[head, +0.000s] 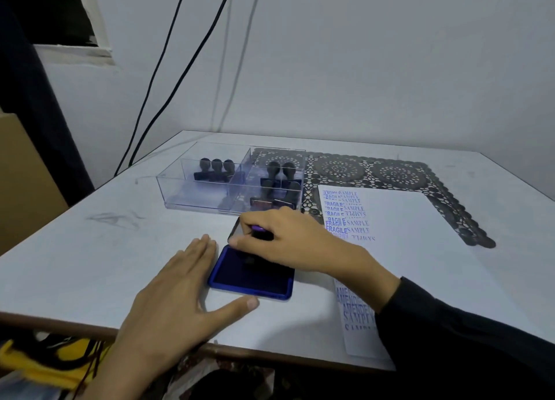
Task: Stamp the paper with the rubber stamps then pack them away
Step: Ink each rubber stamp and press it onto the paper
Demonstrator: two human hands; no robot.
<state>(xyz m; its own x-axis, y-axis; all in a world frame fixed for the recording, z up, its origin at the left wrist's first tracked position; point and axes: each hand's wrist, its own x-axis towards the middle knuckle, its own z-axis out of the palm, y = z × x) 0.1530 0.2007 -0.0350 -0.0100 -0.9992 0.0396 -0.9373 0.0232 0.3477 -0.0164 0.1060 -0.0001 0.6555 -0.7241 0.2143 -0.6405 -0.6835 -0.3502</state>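
Note:
A blue ink pad lies open on the white table, its lid raised at the far side under my right hand. My right hand is shut on a black rubber stamp and holds it above the pad's far edge. My left hand rests flat on the table, fingers spread, touching the pad's left and near edges. A white paper with several blue FRAGILE and SAMPLE prints lies to the right. A clear divided box behind the pad holds several black-handled stamps.
A dark lace mat lies under the paper's far end. Black cables hang down the wall at the back left. The table's near edge is close to me, with yellow and black items below it.

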